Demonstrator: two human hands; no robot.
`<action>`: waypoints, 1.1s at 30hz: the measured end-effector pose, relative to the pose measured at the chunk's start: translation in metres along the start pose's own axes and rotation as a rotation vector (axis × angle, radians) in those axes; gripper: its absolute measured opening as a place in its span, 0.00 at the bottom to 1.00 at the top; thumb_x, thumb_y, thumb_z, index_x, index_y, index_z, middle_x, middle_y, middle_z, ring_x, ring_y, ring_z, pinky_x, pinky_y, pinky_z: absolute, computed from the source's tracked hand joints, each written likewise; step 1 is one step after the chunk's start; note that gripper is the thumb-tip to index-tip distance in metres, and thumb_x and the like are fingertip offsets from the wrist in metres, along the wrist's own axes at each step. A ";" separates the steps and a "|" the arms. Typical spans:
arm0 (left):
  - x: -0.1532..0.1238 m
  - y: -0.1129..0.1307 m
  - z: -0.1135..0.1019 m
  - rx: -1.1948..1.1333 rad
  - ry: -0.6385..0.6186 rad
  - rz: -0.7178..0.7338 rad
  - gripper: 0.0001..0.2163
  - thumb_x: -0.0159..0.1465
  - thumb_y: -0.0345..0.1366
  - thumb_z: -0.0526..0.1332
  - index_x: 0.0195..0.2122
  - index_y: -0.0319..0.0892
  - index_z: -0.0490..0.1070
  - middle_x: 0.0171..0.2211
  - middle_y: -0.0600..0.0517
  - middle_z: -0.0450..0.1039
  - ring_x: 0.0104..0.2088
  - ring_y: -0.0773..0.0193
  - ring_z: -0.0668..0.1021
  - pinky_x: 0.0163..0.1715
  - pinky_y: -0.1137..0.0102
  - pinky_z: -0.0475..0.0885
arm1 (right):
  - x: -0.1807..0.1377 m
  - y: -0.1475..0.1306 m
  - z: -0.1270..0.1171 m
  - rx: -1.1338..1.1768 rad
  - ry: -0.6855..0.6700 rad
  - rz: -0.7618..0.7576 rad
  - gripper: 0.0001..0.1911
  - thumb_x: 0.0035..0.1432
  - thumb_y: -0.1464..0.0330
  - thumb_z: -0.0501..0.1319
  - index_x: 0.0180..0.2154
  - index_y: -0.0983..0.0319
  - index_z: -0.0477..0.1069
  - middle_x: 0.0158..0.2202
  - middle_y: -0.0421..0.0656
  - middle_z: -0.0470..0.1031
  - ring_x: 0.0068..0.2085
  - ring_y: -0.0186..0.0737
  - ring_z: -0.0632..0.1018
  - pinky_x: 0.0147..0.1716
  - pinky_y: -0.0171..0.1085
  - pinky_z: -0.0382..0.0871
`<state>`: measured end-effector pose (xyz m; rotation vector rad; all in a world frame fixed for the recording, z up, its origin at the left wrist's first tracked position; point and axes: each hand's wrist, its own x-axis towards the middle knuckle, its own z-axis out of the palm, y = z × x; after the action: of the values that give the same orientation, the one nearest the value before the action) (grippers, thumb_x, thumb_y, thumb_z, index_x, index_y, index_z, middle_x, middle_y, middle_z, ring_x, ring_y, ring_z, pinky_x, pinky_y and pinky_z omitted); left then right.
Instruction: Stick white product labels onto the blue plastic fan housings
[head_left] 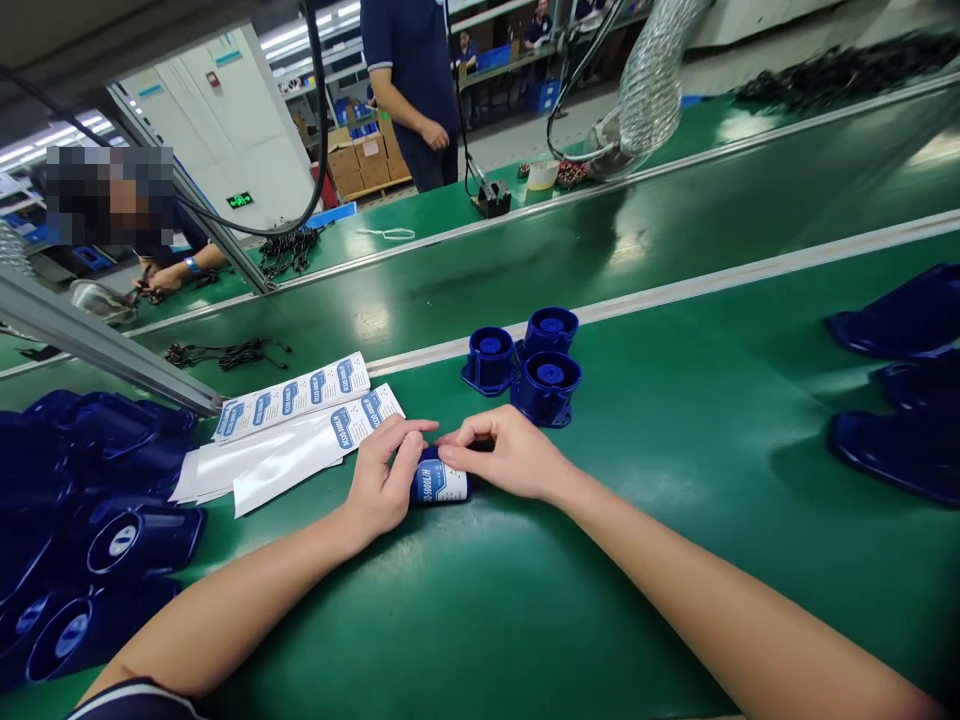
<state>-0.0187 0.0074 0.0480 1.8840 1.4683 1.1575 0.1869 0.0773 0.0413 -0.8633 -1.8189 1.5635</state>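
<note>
A small dark blue cylindrical part with a white and blue label (440, 484) lies on the green belt (525, 600) between both hands. My left hand (386, 478) curls round its left end, fingers pressed on the label. My right hand (506, 456) grips its right end, fingertips meeting the left hand's over the top. Just behind the hands stand three dark blue round parts (525, 365) with blue centres, close together. To the left lie strips of white backing paper with blue labels (296, 400).
Dark blue plastic housings are piled at the left (90, 520) and at the right edge (900, 390). A metal rail (675, 290) divides the belts. Black cables (225, 352) lie beyond it. A seated person (161, 270) and a standing person (412, 80) work across the line.
</note>
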 end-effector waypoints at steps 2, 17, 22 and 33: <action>-0.002 -0.005 0.001 -0.075 -0.008 -0.036 0.20 0.77 0.49 0.52 0.52 0.42 0.79 0.37 0.47 0.77 0.40 0.56 0.79 0.44 0.62 0.73 | -0.009 -0.003 0.007 -0.221 -0.004 -0.132 0.16 0.60 0.53 0.72 0.40 0.58 0.84 0.41 0.45 0.88 0.43 0.52 0.87 0.45 0.46 0.81; -0.005 -0.015 0.001 -0.093 -0.033 0.086 0.18 0.74 0.39 0.51 0.58 0.41 0.74 0.43 0.44 0.78 0.42 0.55 0.80 0.46 0.60 0.75 | -0.012 0.000 0.023 -0.289 0.000 -0.161 0.37 0.43 0.58 0.83 0.57 0.54 0.82 0.60 0.45 0.81 0.61 0.63 0.81 0.64 0.56 0.76; -0.006 -0.016 0.002 -0.082 -0.009 0.158 0.18 0.74 0.36 0.51 0.58 0.41 0.74 0.46 0.43 0.75 0.44 0.56 0.77 0.46 0.60 0.74 | -0.010 -0.009 0.018 -0.116 -0.024 0.037 0.29 0.43 0.57 0.82 0.50 0.53 0.86 0.55 0.43 0.85 0.59 0.64 0.82 0.63 0.54 0.77; -0.006 -0.023 0.004 -0.182 -0.034 0.185 0.17 0.73 0.35 0.53 0.59 0.43 0.74 0.44 0.47 0.74 0.41 0.58 0.76 0.43 0.63 0.72 | -0.002 -0.004 0.019 -0.097 0.026 0.093 0.13 0.57 0.56 0.73 0.31 0.59 0.87 0.33 0.43 0.88 0.36 0.47 0.84 0.36 0.39 0.74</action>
<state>-0.0277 0.0095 0.0256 1.9327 1.1479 1.2890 0.1725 0.0639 0.0429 -1.0212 -1.8728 1.5239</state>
